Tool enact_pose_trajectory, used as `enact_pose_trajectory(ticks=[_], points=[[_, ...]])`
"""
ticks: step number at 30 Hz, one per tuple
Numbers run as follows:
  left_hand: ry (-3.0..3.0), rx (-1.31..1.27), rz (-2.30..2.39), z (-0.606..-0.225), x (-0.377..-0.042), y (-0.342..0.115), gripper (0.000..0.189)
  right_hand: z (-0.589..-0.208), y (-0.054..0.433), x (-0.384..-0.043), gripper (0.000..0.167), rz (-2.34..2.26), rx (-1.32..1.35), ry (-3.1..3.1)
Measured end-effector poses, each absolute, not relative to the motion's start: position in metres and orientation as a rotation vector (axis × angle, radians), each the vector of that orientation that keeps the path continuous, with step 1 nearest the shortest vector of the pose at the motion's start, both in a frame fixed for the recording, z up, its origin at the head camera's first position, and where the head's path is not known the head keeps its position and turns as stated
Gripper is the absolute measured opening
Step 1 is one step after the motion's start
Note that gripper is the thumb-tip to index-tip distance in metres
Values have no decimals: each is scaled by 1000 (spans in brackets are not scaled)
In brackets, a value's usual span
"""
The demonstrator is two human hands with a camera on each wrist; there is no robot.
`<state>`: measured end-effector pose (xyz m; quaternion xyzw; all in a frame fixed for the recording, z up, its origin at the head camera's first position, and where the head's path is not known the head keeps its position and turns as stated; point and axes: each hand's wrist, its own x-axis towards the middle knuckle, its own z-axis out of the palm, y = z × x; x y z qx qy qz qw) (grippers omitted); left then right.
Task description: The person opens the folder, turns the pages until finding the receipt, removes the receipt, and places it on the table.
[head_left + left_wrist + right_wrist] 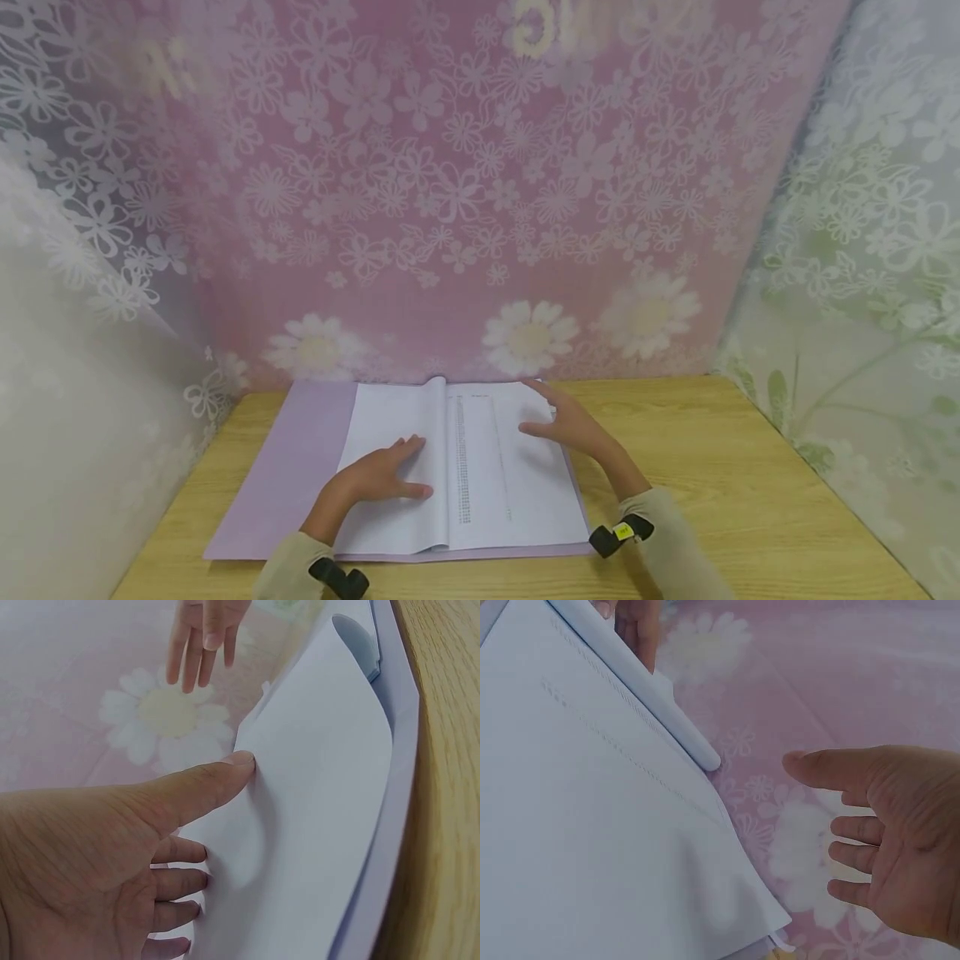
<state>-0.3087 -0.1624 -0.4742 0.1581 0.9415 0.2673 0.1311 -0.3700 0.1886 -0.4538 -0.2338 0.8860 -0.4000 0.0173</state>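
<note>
Wooden tabletop (pixel 750 483) | left fingers (pixel 180 883): touching white page (pixel 386 417) | right fingers (pixel 857 857): raised

Soft light falls on the white pages (pixel 390 525), faint, soft-edged shadows (pixel 538 460) lying across them; the floral backdrop (pixel 450 250) behind them looks hazy, both wrist views dimmer.

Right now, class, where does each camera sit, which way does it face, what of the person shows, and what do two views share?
Head: worn on head, facing forward, down at the purple folder; left hand, right hand, sleeves show.
Left wrist: on that wrist, facing across a blank page; left hand close, right hand beyond.
Right wrist: on that wrist, facing the printed page; right hand close, part of left hand at top.
Shared: both wrist views show both hands and the floral backdrop.
</note>
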Motion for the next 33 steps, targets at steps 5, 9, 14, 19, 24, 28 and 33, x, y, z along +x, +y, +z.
enact_pose_trajectory(ticks=[5,9,14,19,24,28,33], points=[[2726,428,781,-472,-309,-162,96,-461,199,-380,84,-1216,-691,2810],[2722,418,785,-471,-309,-162,96,-470,205,-386,85,-1246,-655,2793],[2714,405,784,-473,-308,-162,96,-481,209,-391,86,-1263,-580,2758],[2729,419,778,-474,-308,-162,95,-488,210,-393,86,-1195,-547,2780],[2727,432,788,-474,-308,-162,95,-489,211,-394,87,-1160,-518,2783],[2721,422,792,-473,-307,-161,95,-492,215,-401,87,-1206,-533,2739],[2714,423,785,-471,-307,-161,95,-495,215,-415,83,-1248,-552,2713]])
